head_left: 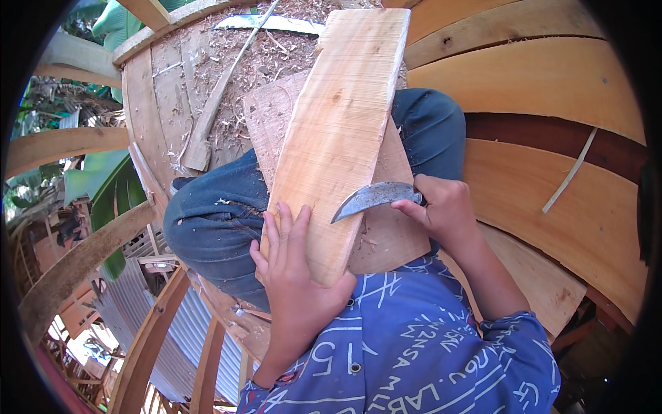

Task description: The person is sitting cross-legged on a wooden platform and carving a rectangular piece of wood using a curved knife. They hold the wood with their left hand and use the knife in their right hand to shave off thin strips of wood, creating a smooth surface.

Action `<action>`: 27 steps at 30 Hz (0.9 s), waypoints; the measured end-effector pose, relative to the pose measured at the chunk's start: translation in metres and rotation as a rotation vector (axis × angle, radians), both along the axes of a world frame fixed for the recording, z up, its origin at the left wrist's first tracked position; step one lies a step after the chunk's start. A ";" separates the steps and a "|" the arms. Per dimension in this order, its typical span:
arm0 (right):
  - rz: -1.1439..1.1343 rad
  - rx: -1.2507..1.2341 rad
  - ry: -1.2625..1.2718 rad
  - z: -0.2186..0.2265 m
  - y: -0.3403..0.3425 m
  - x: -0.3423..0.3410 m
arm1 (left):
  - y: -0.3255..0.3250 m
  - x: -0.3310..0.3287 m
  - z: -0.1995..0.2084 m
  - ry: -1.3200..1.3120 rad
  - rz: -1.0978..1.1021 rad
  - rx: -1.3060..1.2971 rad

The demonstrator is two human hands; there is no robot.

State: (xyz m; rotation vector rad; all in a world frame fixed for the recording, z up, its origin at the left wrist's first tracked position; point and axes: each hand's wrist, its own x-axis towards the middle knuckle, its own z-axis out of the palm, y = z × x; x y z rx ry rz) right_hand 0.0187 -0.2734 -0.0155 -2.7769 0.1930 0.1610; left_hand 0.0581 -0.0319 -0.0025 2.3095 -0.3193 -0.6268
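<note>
A long pale wooden board slants across my lap, its near end close to my shirt. My left hand lies on that near end with the fingers stretched out along its face. In my right hand is the handle of a curved knife, a broad grey blade with a dark grip. The blade lies over the board's right edge, its tip pointing left toward my left hand. Whether it cuts into the wood I cannot tell. Beneath the board, a wider wooden piece rests across my legs.
Wood shavings litter the plank floor ahead. A narrow wooden stick and a long flat blade lie there. Curved timber planks rise on the right, with a thin strip on them. Bare ribs stand at the left.
</note>
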 end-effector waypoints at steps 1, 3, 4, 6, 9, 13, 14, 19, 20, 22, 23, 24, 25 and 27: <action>0.009 -0.015 -0.012 -0.002 -0.001 0.002 | -0.001 0.000 0.000 -0.003 0.005 0.004; 0.028 -0.046 -0.037 -0.005 -0.005 0.007 | -0.002 0.000 -0.001 -0.008 0.014 0.011; -0.026 -0.089 -0.066 -0.008 -0.010 0.012 | -0.002 0.000 -0.001 -0.004 0.011 0.012; -0.131 -0.171 -0.135 -0.017 -0.031 0.025 | -0.001 0.001 0.000 -0.006 0.009 0.017; -0.466 -0.038 -0.168 -0.010 -0.087 0.039 | 0.012 0.004 0.001 0.071 0.023 -0.066; -0.376 0.130 -0.044 0.005 -0.063 0.026 | 0.009 0.006 -0.001 0.064 0.036 -0.052; -0.256 0.152 -0.018 0.008 -0.042 0.020 | 0.007 0.007 0.001 0.064 0.028 -0.039; -0.016 0.126 0.042 -0.005 0.005 0.012 | 0.005 0.007 -0.002 0.047 0.019 -0.045; -0.005 0.104 0.013 -0.010 0.002 0.017 | 0.004 0.007 -0.003 0.049 0.021 -0.042; -0.016 0.050 -0.033 -0.018 -0.004 0.023 | 0.000 0.008 -0.003 0.046 0.031 -0.039; -0.011 0.029 -0.044 -0.020 -0.007 0.027 | 0.000 0.008 -0.003 0.035 0.034 -0.023; -0.005 -0.001 -0.058 -0.020 -0.011 0.031 | -0.002 0.007 -0.005 0.022 0.037 -0.016; -0.037 0.000 -0.062 -0.023 -0.010 0.033 | -0.004 0.007 -0.006 0.008 0.039 -0.009; -0.074 -0.053 -0.082 -0.032 -0.020 0.036 | -0.006 0.004 -0.009 -0.018 0.043 0.019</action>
